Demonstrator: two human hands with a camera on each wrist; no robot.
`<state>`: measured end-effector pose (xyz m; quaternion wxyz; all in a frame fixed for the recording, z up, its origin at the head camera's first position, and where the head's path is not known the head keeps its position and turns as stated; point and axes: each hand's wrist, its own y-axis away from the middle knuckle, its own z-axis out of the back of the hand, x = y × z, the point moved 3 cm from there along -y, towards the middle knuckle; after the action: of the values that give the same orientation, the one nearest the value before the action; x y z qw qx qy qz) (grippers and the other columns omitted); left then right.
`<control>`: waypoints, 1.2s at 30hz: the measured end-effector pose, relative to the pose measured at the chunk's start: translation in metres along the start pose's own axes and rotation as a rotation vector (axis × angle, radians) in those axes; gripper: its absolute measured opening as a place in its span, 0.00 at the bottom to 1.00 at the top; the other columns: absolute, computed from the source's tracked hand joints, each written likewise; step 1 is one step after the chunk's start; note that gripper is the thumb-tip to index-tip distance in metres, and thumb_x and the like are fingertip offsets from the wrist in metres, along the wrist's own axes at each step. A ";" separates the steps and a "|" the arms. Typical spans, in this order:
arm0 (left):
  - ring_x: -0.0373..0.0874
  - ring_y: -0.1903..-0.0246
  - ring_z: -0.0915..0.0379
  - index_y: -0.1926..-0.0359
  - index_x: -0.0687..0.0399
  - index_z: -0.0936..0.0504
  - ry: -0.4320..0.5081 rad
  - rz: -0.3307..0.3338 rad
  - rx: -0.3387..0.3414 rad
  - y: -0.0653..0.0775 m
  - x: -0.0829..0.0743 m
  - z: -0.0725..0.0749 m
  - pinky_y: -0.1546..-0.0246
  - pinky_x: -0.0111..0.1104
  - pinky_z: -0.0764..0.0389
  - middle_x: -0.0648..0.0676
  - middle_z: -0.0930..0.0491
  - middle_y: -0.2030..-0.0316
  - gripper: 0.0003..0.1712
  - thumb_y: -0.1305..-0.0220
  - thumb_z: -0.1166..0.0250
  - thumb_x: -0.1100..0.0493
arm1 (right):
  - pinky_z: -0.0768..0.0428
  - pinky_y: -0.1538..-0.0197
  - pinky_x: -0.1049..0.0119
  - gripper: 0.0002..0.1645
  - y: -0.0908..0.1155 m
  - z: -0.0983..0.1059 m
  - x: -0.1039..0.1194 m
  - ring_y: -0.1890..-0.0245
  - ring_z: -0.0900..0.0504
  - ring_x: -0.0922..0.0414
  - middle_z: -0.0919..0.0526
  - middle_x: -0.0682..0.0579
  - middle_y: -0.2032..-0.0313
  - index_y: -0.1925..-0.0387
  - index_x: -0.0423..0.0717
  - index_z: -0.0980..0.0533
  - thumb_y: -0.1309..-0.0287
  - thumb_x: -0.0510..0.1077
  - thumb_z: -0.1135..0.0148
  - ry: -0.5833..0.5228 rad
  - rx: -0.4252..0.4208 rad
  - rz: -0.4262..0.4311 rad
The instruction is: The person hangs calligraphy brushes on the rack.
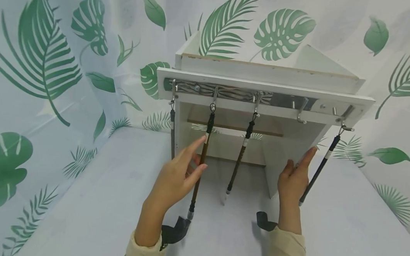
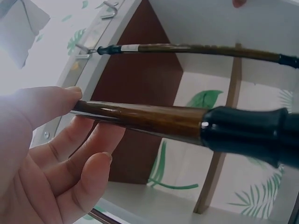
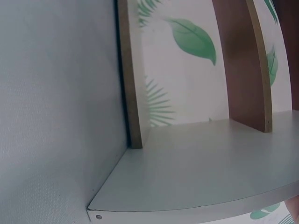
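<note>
A white shelf unit [image 1: 245, 99] carries a row of metal hooks along its front board, with slim rods hanging from several of them. My left hand [image 1: 174, 178] pinches a brown rod [image 1: 203, 153], second from the left, still looped on its hook. In the left wrist view the thumb lies above this glossy rod [image 2: 159, 122] and the fingers below it. My right hand [image 1: 293, 181] grips the front edge of the right side panel [image 3: 205, 158]. Most of that hand is hidden in the right wrist view. Another brown rod [image 1: 240, 157] hangs between the hands.
A dark rod [image 1: 320, 172] hangs beyond my right hand, and a grey rod [image 1: 172, 133] at the far left. One hook [image 1: 300, 111] bears no rod. The unit stands on a pale surface [image 1: 228, 239] before leaf-patterned walls [image 1: 93, 52].
</note>
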<state>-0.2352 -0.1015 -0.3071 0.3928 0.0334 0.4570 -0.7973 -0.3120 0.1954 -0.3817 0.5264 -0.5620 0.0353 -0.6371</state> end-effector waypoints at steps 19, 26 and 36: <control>0.34 0.81 0.36 0.34 0.49 0.42 -0.019 0.050 0.046 0.000 0.012 -0.006 0.79 0.23 0.32 0.50 0.24 0.68 0.34 0.39 0.40 0.59 | 0.37 0.42 0.40 0.37 0.000 -0.001 -0.001 0.40 0.36 0.36 0.41 0.35 0.35 0.30 0.59 0.63 0.32 0.42 0.60 -0.006 -0.002 0.004; 0.34 0.82 0.38 0.34 0.47 0.41 -0.037 0.049 0.039 0.001 0.022 -0.008 0.81 0.23 0.34 0.50 0.24 0.68 0.33 0.39 0.40 0.58 | 0.37 0.43 0.39 0.38 -0.001 0.000 -0.003 0.40 0.35 0.35 0.41 0.35 0.35 0.30 0.62 0.64 0.33 0.42 0.59 -0.008 0.002 -0.010; 0.35 0.85 0.39 0.34 0.55 0.42 -0.091 0.066 -0.069 -0.002 0.032 -0.024 0.83 0.24 0.33 0.53 0.23 0.68 0.36 0.41 0.38 0.59 | 0.34 0.45 0.39 0.39 -0.002 0.000 -0.003 0.42 0.34 0.35 0.41 0.36 0.35 0.30 0.61 0.64 0.33 0.40 0.58 -0.007 0.008 -0.017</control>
<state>-0.2661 -0.1017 -0.3327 0.4400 -0.0014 0.4644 -0.7686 -0.3139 0.1979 -0.3827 0.5233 -0.5624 0.0263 -0.6397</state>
